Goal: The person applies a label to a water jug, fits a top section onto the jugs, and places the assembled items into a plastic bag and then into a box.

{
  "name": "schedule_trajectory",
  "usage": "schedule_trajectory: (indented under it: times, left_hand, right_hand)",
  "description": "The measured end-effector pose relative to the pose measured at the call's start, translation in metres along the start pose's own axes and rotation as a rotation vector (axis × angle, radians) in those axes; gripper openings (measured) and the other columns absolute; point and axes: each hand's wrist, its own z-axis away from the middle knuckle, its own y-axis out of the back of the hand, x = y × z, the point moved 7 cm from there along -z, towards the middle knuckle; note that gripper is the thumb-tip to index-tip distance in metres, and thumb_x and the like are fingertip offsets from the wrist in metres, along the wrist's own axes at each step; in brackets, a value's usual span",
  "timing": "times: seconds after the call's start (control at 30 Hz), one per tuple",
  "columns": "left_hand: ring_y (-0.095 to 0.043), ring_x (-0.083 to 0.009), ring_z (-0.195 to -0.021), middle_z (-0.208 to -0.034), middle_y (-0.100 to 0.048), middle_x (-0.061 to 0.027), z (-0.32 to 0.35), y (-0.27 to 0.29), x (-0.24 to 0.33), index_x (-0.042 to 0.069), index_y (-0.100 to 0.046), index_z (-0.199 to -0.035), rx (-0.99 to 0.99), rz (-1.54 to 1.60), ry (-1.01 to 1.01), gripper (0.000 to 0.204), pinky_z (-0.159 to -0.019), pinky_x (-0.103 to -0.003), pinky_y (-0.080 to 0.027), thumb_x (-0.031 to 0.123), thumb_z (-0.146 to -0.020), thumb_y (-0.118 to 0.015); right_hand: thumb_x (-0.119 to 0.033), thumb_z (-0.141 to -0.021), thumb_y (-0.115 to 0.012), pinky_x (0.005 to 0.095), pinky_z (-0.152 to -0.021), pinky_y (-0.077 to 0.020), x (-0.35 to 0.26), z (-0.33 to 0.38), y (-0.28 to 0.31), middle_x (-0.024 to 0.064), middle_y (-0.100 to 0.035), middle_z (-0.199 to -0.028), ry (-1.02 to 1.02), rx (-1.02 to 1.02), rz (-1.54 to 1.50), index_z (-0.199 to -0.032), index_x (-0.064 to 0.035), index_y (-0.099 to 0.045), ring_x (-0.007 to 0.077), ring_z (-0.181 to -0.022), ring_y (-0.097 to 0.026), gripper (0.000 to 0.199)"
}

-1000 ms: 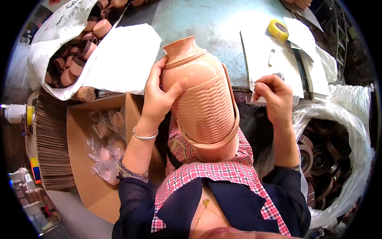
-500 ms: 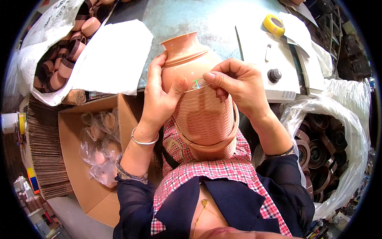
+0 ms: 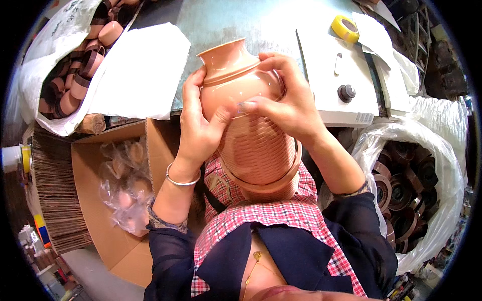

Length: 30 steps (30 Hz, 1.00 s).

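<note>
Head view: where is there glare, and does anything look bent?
Head view: glare whitens part of the tabletop, and highlights dot the glossy peach vessel; same view: the cardboard box looks bowed toward the left rim, and black fills the corners.

The right fingers [image 3: 257, 106] partly hide a small shiny label [image 3: 241, 107].

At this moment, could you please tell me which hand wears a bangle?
The left hand: a silver bangle circles its wrist, while the right hand has none.
</note>
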Motion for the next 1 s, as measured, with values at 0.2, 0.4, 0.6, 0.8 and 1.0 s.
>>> schedule_trajectory:
  times: [0.2,0.4,0.6,0.8,1.0]
  left_hand:
    - [-0.049,-0.0232,-0.106,-0.117,-0.046,-0.0197,-0.001,0.003,-0.008,-0.007,-0.029,-0.125,0.052,-0.114,0.028,0.075,-0.090,-0.034,-0.041,0.033,-0.076,-0.070]
    - [-0.048,-0.0229,-0.107,-0.118,-0.045,-0.0189,0.002,0.005,-0.002,-0.006,-0.027,-0.126,0.087,0.146,0.090,0.082,-0.090,-0.033,-0.041,0.036,-0.072,-0.073]
    - [-0.046,-0.0232,-0.110,-0.120,-0.042,-0.0171,0.006,0.010,-0.013,-0.006,-0.022,-0.129,-0.032,0.177,0.174,0.091,-0.093,-0.033,-0.040,0.027,-0.066,-0.079]
    - [-0.038,-0.0231,-0.118,-0.128,-0.037,-0.0149,0.041,0.062,0.001,-0.006,-0.020,-0.133,0.200,0.450,0.061,0.101,-0.101,-0.035,-0.032,0.022,-0.059,-0.083]
    - [-0.027,-0.0219,-0.128,-0.140,-0.024,-0.0087,0.047,0.088,0.005,0.007,-0.019,-0.138,0.073,0.276,-0.263,0.091,-0.102,-0.036,-0.028,0.021,-0.069,-0.077]
  right_hand:
    - [-0.024,-0.067,-0.076,0.0353,-0.092,-0.0392,0.019,0.001,-0.012,0.0203,-0.047,-0.113,-0.175,-0.018,-0.259,-0.096,0.0031,-0.050,0.0301,-0.106,-0.048,0.047]
    - [-0.023,-0.070,-0.072,0.0363,-0.094,-0.0372,-0.006,0.008,-0.010,0.0201,-0.045,-0.116,0.098,-0.020,-0.067,-0.108,0.0037,-0.045,0.0311,-0.109,-0.046,0.054]
    - [-0.002,-0.079,-0.053,0.0344,-0.096,-0.0363,0.032,0.032,0.015,0.0163,-0.052,-0.116,-0.016,-0.004,-0.218,-0.111,0.0012,-0.050,0.0260,-0.112,-0.048,0.031]
    - [-0.037,-0.095,-0.035,0.0308,-0.051,-0.0426,0.098,0.193,0.046,0.0017,-0.055,-0.062,-1.158,-0.151,-0.100,-0.085,-0.0013,-0.056,0.0186,-0.056,-0.053,0.042]
    - [-0.031,-0.096,-0.034,0.0391,-0.099,-0.0350,0.072,0.101,0.071,0.0159,-0.048,-0.124,-0.694,0.148,-1.042,-0.124,0.0040,-0.040,0.0243,-0.116,-0.045,0.045]
